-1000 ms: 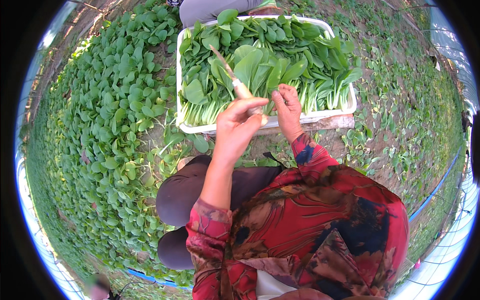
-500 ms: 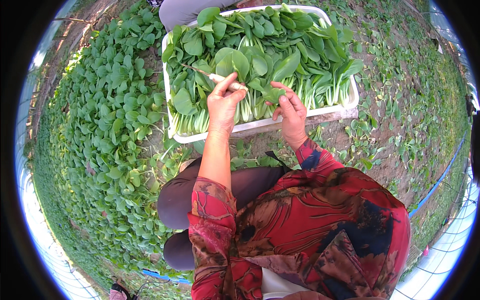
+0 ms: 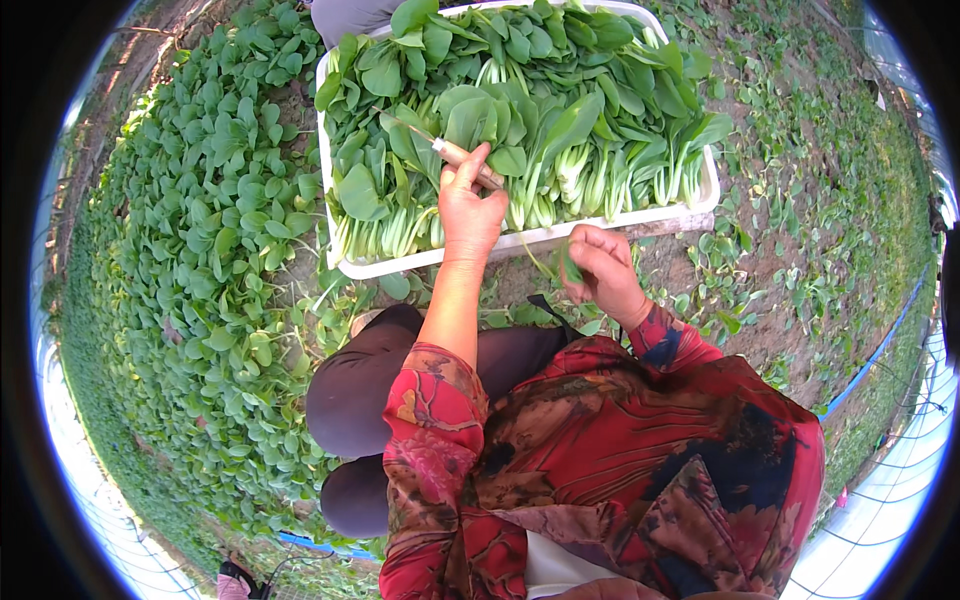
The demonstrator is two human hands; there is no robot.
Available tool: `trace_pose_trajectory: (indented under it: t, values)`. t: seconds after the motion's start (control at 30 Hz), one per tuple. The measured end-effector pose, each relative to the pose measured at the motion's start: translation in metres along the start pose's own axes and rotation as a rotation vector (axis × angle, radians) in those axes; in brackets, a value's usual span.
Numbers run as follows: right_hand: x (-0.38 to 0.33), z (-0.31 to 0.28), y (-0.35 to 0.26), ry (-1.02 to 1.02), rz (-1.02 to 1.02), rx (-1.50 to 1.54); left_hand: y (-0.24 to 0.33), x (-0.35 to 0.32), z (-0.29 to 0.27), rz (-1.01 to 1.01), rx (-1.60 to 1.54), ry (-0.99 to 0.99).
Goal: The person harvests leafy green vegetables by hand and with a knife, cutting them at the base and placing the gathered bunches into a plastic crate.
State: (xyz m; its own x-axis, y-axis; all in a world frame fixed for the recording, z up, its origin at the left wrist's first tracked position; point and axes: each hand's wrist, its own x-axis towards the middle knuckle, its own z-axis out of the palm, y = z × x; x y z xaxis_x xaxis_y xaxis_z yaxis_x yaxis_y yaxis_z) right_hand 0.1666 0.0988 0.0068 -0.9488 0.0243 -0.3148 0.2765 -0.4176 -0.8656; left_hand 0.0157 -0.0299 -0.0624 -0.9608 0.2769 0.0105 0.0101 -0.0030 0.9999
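Note:
My left hand reaches over the near side of a white plastic crate and is closed on a small knife. The knife has a pale wooden handle, and its thin blade points to the far left over the leaves. Bunches of leafy greens fill the crate, pale stems toward me and leaves away. Just outside the near rim, my right hand is closed on a single green leaf, whose thin stem sticks out to the left.
Dense growing greens cover the ground at left. On the right lies bare soil with scattered leaves and small plants. My bent knees are close below the crate. Another person's grey-clad leg touches the crate's far left corner.
My right hand has drawn back from the greens toward me and to the right, taking a leaf past the rim. My left hand, with the knife, has shifted slightly right.

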Motion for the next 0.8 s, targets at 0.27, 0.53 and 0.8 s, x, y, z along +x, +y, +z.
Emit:
trace_pose_trajectory:
  t: [0.27,0.53,0.8]
  values:
    - [0.017,0.009,-0.030,-0.275,0.311,-0.680,0.033,-0.004,-0.027,-0.239,-0.445,-0.040]
    - [0.117,0.042,-0.022,0.262,-0.353,-0.414,0.038,-0.006,-0.037,-0.259,-0.564,-0.074]
    - [0.150,0.028,-0.003,0.432,-0.408,-0.655,0.033,-0.010,-0.043,-0.228,-0.572,-0.062]
